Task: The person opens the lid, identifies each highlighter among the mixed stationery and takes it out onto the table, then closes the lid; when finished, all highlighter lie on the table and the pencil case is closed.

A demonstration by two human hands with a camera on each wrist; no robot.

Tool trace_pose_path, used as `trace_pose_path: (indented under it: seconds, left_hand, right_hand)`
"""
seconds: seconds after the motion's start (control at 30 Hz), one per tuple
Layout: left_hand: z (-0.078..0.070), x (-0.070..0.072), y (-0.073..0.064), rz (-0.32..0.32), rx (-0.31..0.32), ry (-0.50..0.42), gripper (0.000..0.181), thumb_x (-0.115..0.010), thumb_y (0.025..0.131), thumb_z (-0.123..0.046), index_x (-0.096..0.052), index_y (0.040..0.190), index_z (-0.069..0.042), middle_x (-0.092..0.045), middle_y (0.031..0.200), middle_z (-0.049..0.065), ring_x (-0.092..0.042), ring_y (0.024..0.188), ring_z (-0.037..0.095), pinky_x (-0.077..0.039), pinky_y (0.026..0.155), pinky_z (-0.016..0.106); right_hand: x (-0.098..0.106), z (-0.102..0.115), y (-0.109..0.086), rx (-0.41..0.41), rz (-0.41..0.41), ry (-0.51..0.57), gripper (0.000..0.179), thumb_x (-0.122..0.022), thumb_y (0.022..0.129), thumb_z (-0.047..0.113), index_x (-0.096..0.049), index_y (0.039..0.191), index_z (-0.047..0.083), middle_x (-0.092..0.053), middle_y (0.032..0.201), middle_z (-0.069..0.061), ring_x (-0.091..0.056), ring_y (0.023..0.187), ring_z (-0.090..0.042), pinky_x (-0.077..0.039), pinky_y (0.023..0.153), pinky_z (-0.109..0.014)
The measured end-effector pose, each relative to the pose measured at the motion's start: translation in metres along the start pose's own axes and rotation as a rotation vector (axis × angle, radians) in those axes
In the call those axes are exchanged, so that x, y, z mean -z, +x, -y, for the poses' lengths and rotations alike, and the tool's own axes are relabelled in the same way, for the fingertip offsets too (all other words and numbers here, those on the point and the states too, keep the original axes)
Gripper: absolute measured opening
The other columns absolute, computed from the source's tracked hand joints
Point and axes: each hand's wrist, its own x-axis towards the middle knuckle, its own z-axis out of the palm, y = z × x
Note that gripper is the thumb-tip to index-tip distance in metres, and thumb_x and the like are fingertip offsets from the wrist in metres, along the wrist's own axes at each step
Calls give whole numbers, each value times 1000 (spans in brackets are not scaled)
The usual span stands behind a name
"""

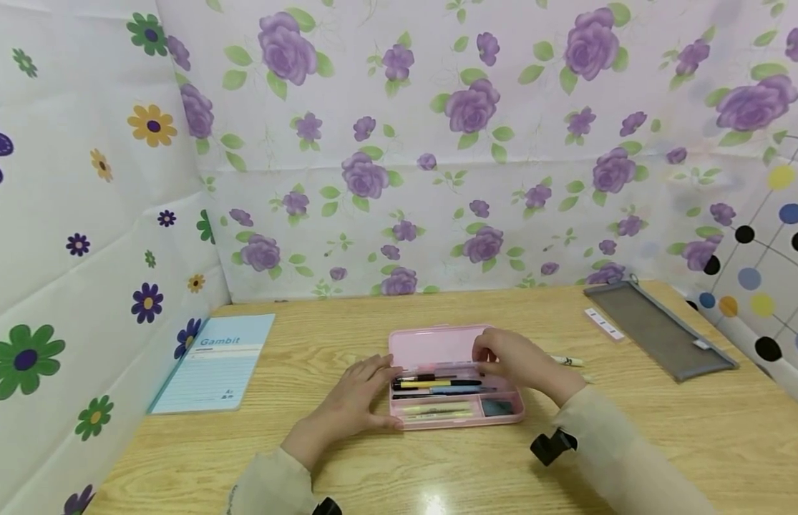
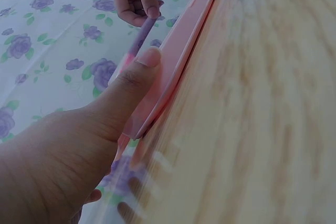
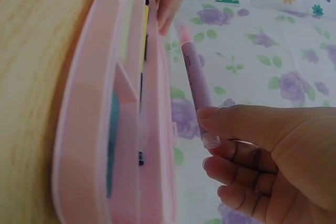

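A pink pencil case lies open on the table, its lid tipped back. Inside are several pens, a yellow-and-black one among them, plus pale sticks in the front compartment and a dark teal block in the small one. My left hand holds the case's left end, thumb against the near wall and fingers at the far side. Thumb and forefinger of my right hand pinch one end of a purple marker with a pink end, held over the case.
A light blue notebook lies at the left. On the right are a grey mesh zip pouch, a small white-and-pink strip and a pale pen partly behind my right hand. Floral cloth hangs behind the table.
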Motion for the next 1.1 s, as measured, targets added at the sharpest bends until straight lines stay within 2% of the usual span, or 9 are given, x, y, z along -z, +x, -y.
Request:
trace_pose_path:
  seconds: [0.5,0.77,1.1]
  left_hand:
    - [1,4,-3,-10,-12,7,85,-72,74,-57,-43,144,-19,-35,154,9,-30,143,37,-26,115,60]
    - [0,3,-1,-15,-16,-2,86,-72,73,-59,-43,144,-20,-35,154,9,-31,142,37,-26,115,60]
    - [-1,1,-1,-6,1,-7,86,-71,73,-60,-43,145,-21,-34,155,8,-30,143,35,-25,117,58]
  right_hand:
    - [27,-9,-13,-8,-3,-10,8,-71,86,12,-64,82,15,-58,79,4,-50,69,-5,-46,61,-21]
    - [34,-23,-28,-22,-17,-41,8,-71,86,12,-64,82,15,-57,78,5,-48,68,-2,-46,59,-21]
    - [39,-38,-48,-62,-23,-20,9,-72,85,13,-64,82,14,-57,74,7,-46,64,0,-44,56,-19]
